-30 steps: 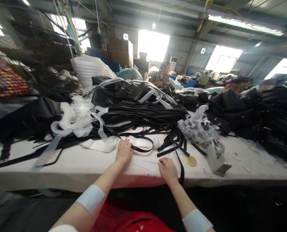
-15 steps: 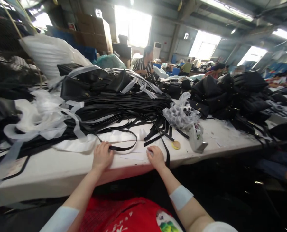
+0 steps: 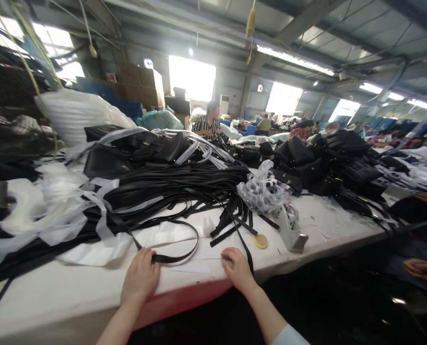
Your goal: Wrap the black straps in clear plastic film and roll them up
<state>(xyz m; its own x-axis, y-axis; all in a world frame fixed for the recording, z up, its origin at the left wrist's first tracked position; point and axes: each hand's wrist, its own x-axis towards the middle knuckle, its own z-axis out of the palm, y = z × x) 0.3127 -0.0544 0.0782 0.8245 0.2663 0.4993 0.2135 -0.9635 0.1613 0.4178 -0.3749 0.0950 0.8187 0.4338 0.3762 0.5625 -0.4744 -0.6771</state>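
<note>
At the front of the white-covered table, my left hand (image 3: 140, 277) is closed around a thin black strap (image 3: 179, 259), which loops out to its right and back toward the pile. My right hand (image 3: 239, 269) rests near the table edge with curled fingers; what they hold, if anything, is hidden. Another black strap (image 3: 248, 254) passes close by the right wrist and hangs at the edge. Between the hands lies a flat white paper piece (image 3: 192, 266). A round yellow-rimmed disc (image 3: 260, 241) and short black strips (image 3: 224, 235) lie beyond the right hand.
A long heap of black straps (image 3: 177, 179) spreads behind the hands, with black bags (image 3: 296, 160) beyond. Crumpled white strips (image 3: 51, 201) lie at left, clear plastic (image 3: 265, 189) at centre right. A person (image 3: 208, 122) in stripes sits across; another person's hands (image 3: 423, 269) show at right.
The view has tilted up, so the table and both hands sit lower in the picture. The left hand keeps its hold on the strap; the hands' poses look nearly the same.
</note>
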